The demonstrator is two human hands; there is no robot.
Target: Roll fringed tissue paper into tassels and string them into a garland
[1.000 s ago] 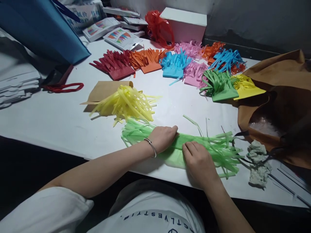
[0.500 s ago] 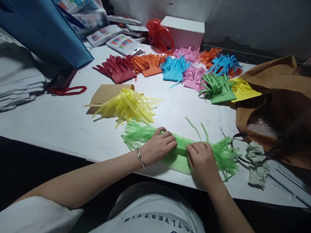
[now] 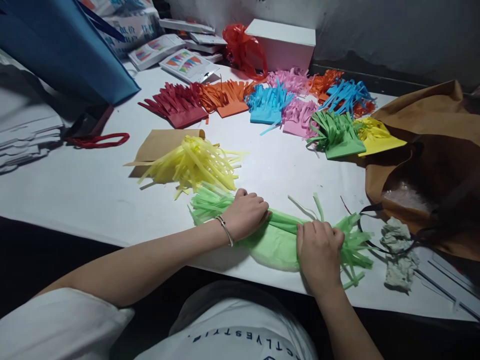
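Green tissue paper [image 3: 279, 245] with fringed ends lies on the table near its front edge. Its upper part is gathered into a narrow roll between my hands, and a flat flap spreads toward me. My left hand [image 3: 249, 215], with a silver bracelet at the wrist, is closed over the left side of the roll. On the right side my right hand [image 3: 320, 255] is curled tightly round the paper. Fringe strips fan out beyond both hands. A yellow tissue tassel [image 3: 197, 162] rests just beyond my left hand, partly over a brown paper sheet [image 3: 165, 140].
Folded fringed papers, such as a dark red one [image 3: 187, 115] and a green one [image 3: 343, 145], lie across the back. A brown bag [image 3: 378, 175] and crumpled paper [image 3: 399, 270] are at right. Behind are a white box [image 3: 285, 40] and packets [image 3: 187, 65]; a blue bag [image 3: 93, 65] stands left.
The green paper's middle has been gathered into a tighter roll, exposing more of the flat flap. My right hand has moved slightly right and closed more firmly; the left has curled over more.
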